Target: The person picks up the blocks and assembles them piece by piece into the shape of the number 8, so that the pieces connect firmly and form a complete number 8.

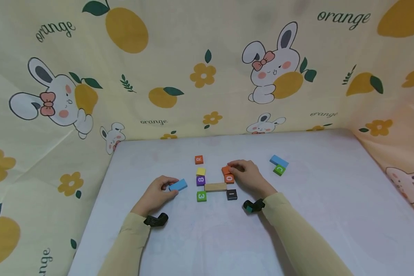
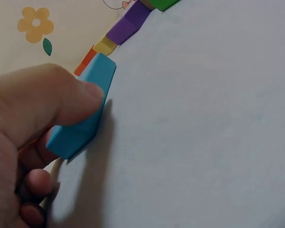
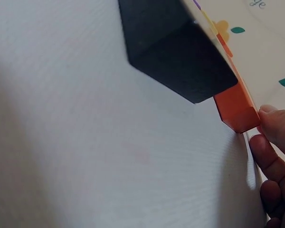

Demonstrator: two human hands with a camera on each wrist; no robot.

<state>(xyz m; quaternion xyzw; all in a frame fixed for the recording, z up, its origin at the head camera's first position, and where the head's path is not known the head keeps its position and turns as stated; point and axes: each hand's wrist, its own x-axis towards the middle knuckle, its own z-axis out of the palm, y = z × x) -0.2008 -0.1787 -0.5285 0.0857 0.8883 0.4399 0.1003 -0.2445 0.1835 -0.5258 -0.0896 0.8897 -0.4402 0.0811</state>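
Note:
My left hand [image 1: 158,193] pinches a blue rectangular block [image 1: 178,185] between thumb and fingers, left of the other blocks; the left wrist view shows the thumb across the side of this block [image 2: 92,99]. My right hand [image 1: 249,174] has its fingertips on an orange block [image 1: 225,170], partly covered by them, just behind an orange block marked 0 [image 1: 229,179]. In the right wrist view the thumb [image 3: 274,121] is right at an orange block [image 3: 240,109]. A plain wooden block [image 1: 215,187] lies between the two columns of blocks.
The left column has a green 3 block [image 1: 201,196], a purple 8 block [image 1: 201,180], a yellow block [image 1: 201,171] and, apart behind, an orange R block [image 1: 199,160]. A black block [image 1: 232,194] lies front right. Farther right are a blue block [image 1: 279,161] and a green C block [image 1: 279,170].

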